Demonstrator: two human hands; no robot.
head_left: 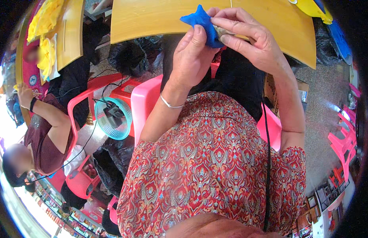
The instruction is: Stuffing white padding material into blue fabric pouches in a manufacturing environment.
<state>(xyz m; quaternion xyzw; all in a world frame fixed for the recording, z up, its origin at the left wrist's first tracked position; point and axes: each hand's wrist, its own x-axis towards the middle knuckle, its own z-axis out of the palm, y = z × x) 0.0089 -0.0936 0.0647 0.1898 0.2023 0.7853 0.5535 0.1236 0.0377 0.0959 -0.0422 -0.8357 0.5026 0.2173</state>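
Note:
My left hand (190,55) grips a small blue fabric piece (203,24) with pointed, star-like corners, its thumb pressed along the near side. My right hand (255,39) meets it from the right, fingers and thumb pinched together at the piece's edge. Between those right fingertips shows a small greyish-beige bit (221,31), too covered to name. Both hands are raised above my lap, in front of the near edge of a yellow-brown table (152,20).
At left, a co-worker's hand (25,95) is near yellow fabric pieces (47,59) on another table. A turquoise basket (126,127) with a black adapter stands beside my pink chair (146,101). Yellow and blue items (317,10) lie at the far right; a cardboard box (271,95) is below.

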